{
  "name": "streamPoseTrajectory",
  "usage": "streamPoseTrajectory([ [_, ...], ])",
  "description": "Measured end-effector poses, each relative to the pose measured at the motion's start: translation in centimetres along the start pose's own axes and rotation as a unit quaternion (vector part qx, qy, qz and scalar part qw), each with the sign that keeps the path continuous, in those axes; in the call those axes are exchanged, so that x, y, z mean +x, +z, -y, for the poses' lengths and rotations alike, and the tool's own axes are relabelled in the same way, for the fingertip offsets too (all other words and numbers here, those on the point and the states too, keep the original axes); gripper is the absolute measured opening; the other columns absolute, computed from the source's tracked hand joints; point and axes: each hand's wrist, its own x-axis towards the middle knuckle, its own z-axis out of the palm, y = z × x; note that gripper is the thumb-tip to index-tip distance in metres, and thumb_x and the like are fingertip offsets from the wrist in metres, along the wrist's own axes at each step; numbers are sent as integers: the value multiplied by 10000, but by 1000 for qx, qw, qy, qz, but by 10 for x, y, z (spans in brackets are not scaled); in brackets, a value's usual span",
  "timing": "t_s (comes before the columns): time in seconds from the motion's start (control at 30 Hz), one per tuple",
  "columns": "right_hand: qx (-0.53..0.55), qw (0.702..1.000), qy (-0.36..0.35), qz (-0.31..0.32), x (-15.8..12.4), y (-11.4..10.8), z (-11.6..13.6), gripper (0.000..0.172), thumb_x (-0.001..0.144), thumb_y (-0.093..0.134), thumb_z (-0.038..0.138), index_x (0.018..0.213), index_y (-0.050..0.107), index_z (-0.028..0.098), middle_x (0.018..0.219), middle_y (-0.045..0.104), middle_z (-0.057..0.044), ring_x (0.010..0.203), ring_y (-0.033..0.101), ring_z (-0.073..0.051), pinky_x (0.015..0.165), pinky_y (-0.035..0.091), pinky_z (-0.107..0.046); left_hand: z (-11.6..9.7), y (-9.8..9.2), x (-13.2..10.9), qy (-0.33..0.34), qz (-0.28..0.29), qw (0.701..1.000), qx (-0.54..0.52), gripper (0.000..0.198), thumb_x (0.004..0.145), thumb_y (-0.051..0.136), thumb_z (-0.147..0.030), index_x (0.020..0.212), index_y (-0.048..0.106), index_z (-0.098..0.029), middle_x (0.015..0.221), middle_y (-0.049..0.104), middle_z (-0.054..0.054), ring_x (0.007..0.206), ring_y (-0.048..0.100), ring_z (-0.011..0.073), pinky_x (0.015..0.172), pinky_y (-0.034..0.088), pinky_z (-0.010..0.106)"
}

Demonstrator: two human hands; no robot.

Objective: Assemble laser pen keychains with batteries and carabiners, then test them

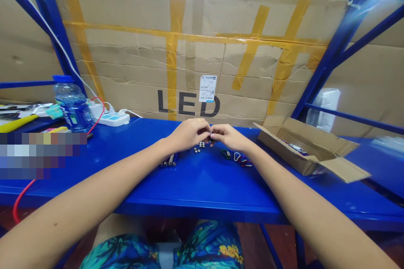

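My left hand [190, 133] and my right hand [227, 135] meet fingertip to fingertip above the blue table. Both are closed in a pinch around something small and dark, mostly covered by the fingers, which I cannot make out. Just below the fingertips lie several small round silver pieces [198, 149], like button cells. Several slim tubes [170, 161] with metal ends rest partly behind my left wrist. Beside my right wrist, several carabiners [236, 156] in green, silver, blue and red lie in a row.
An open cardboard box [292, 145] with metallic items stands at the right. On the left are a blue-capped bottle [72, 105], a white power strip [113, 117] and a red cable [23, 193]. A large cardboard sheet [135, 67] closes off the back.
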Motion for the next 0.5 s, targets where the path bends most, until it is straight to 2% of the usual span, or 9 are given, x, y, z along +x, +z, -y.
streamPoseTrajectory([
  [0.13,-41,999,-10,-13,-1,-5,4,51,824,590,209,849,622,179,844,650,-35,845,605,-188,837,474,-379,-5,-15,2,-1,-3,1000,-29,85,841,573,-209,883,620,-151,770,641,12,684,564,111,635,428,237],
  [0.2,-65,998,-14,-7,-2,-8,6,76,828,567,185,866,633,180,881,658,-42,870,600,-189,856,465,-385,-6,-25,3,-16,4,1000,-1,104,846,538,-192,882,626,-151,750,639,11,673,558,112,630,417,241],
  [0.3,-97,995,-19,-2,-4,-13,8,103,833,553,176,876,647,176,918,669,-53,899,597,-192,870,461,-385,-6,-34,3,-12,116,989,91,142,820,547,-201,848,684,-175,796,676,28,719,577,138,648,399,265],
  [0.4,-118,993,-19,-7,-5,-16,8,121,840,542,164,888,652,172,930,672,-56,906,599,-192,873,460,-383,-4,-33,0,-19,234,961,149,177,795,566,-217,860,731,-218,813,692,29,719,585,151,636,384,269],
  [0.5,-133,991,-13,-10,-5,-17,7,127,837,539,147,886,652,176,926,671,-53,894,599,-191,870,461,-380,-3,-27,-4,-25,279,942,186,189,789,582,-227,887,743,-243,830,692,37,719,589,165,615,381,266],
])
